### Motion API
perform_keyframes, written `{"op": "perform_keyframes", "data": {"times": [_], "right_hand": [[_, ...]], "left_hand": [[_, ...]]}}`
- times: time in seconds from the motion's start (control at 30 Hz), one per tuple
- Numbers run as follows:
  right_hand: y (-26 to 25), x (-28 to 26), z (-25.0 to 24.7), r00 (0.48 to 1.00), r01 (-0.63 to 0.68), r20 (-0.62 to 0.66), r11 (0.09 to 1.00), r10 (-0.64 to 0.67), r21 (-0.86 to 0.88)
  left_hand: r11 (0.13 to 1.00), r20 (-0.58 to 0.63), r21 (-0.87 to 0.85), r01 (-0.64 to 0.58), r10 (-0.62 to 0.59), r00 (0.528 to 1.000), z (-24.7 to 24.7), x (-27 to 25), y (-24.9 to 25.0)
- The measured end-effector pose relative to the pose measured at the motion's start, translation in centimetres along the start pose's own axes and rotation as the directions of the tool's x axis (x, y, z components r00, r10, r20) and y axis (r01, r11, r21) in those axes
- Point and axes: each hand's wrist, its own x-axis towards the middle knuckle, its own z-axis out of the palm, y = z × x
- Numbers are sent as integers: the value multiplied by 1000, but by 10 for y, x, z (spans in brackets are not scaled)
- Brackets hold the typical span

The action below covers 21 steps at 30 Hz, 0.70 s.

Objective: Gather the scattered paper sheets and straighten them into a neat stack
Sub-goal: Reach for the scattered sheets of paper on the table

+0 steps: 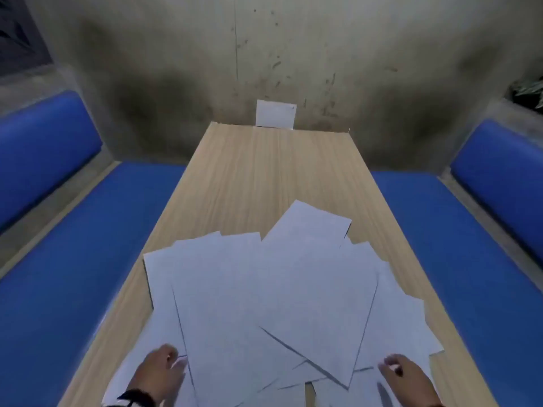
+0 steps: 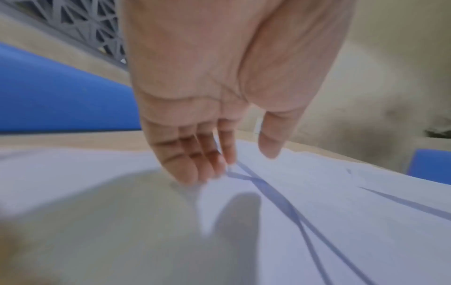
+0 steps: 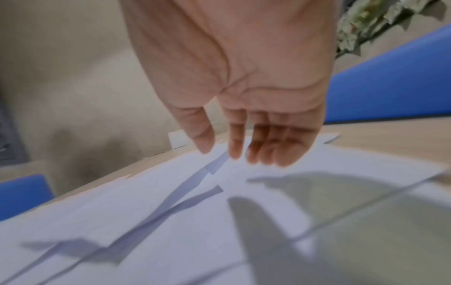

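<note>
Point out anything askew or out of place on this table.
The paper sheets lie fanned at clashing angles across the near end of the table, some corners overhanging its side edges. The left hand and right hand reach in over them. No tears show.

Long light-wood table (image 1: 264, 177) butts against a stained, scuffed beige wall (image 1: 293, 54). Blue padded benches (image 1: 73, 274) run along both sides, with blue backrests (image 1: 44, 148). Grey lattice screen (image 2: 80, 21) upper left.
</note>
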Motion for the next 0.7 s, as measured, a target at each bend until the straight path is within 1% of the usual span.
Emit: {"op": "perform_keyframes", "data": {"times": [0.03,0.07,0.1,0.13,0.2,0.23,0.33,0.4,0.47,0.57,0.63,0.7], "right_hand": [[-16,11,7,998,-40,-51,999,41,14],[-21,15,6,990,-80,-115,997,81,7],[-29,18,5,982,-131,-137,991,127,-18],[-36,18,5,970,-166,-189,985,154,-47],[-38,21,12,967,-200,-192,966,167,-166],[-36,23,18,973,-196,-164,960,164,-201],[-40,18,36,988,-147,-83,944,128,-294],[-44,11,48,997,-81,-15,932,81,-354],[-49,4,60,998,41,55,921,-21,-386],[-56,-4,68,971,221,166,905,-170,-365],[-56,-3,66,967,244,156,912,-203,-331],[-53,1,59,981,195,61,951,-185,-239]], "left_hand": [[1000,-58,-1,20,-20,998,-2,11,18],[999,-137,5,52,-51,989,-2,13,26],[994,-167,32,106,-99,981,-4,17,38],[989,-215,47,141,-128,968,-4,17,48],[965,-205,162,204,-169,964,2,18,53],[958,-184,191,215,-180,966,4,20,54],[948,-112,263,181,-156,981,15,21,61],[944,-73,296,149,-134,988,22,18,70],[949,-49,300,100,-90,995,29,16,77],[961,6,277,1,-3,1000,31,19,84],[979,-28,203,-5,10,1000,27,21,84],[998,-146,65,24,-14,989,25,23,82]]}}
